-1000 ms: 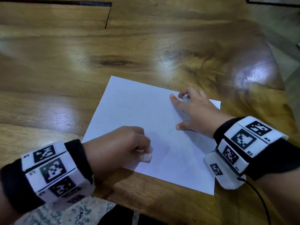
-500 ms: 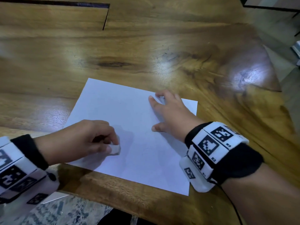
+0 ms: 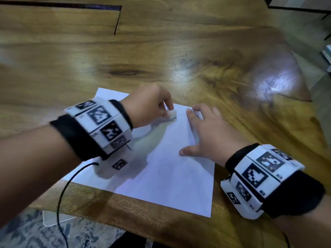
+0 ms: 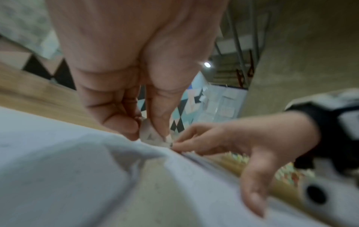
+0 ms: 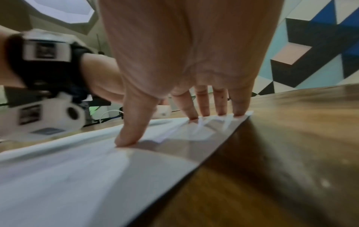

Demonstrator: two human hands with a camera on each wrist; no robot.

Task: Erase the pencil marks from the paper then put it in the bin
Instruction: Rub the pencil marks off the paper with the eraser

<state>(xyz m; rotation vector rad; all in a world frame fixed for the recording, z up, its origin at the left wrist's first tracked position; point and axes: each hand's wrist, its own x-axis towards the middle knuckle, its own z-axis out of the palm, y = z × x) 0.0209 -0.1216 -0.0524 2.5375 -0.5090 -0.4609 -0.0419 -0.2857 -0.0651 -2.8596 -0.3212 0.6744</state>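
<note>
One sheet of paper (image 3: 166,176) lies flat on the wooden tabletop (image 3: 179,51), its near edge by the person. On it, the right hand (image 3: 206,133) presses with straight, spread fingers. Just beyond, the left hand (image 3: 150,106) pinches the one white eraser (image 3: 172,114) against the sheet's far edge. The paper ripples there in the left wrist view, so a hard rub could crease or tear it. No bin shows.

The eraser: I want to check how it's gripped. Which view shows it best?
The head view: the white eraser shows beyond the left hand, on the paper. Left wrist shows it blurred between fingertips; right wrist, half hidden behind the thumb.
</note>
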